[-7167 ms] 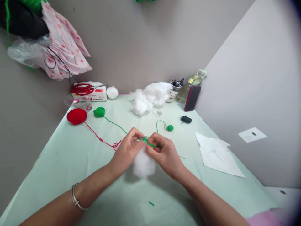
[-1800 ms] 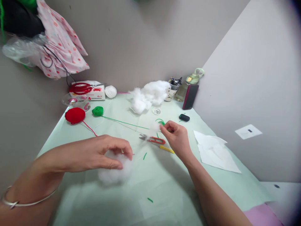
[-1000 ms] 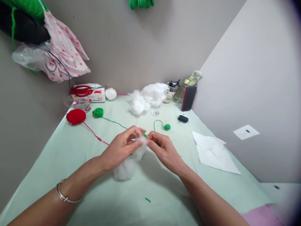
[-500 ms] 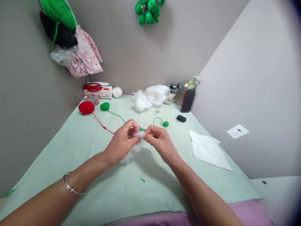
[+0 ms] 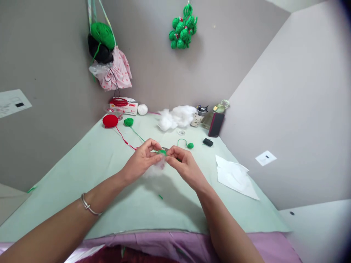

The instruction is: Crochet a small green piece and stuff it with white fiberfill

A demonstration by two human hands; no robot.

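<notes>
Between both hands is a small green crocheted piece (image 5: 162, 152), partly hidden by fingers. My left hand (image 5: 143, 159) pinches its left side, thumb and forefinger closed. My right hand (image 5: 183, 163) is closed at its right side, fingertips pressed to it; whether it also holds a bit of fluff I cannot tell. A thin tuft of white stuffing (image 5: 155, 170) shows just under the fingers. Green yarn runs from a small green yarn ball (image 5: 128, 122) toward my left hand. A red yarn ball (image 5: 110, 121) has its strand trailing to the same spot.
A heap of white stuffing (image 5: 178, 117) lies at the back, beside a pen cup (image 5: 197, 118), a bottle and a leaning phone (image 5: 216, 124). A small green crocheted ball (image 5: 190, 145), a black case (image 5: 208, 142) and white sheets (image 5: 236, 177) lie on the right. Green crocheted pieces (image 5: 183, 31) hang above.
The view has tilted up and shifted. The white fluff that was between my fingertips now shows less there, and more of the green piece is visible. Both hands stay close together.
</notes>
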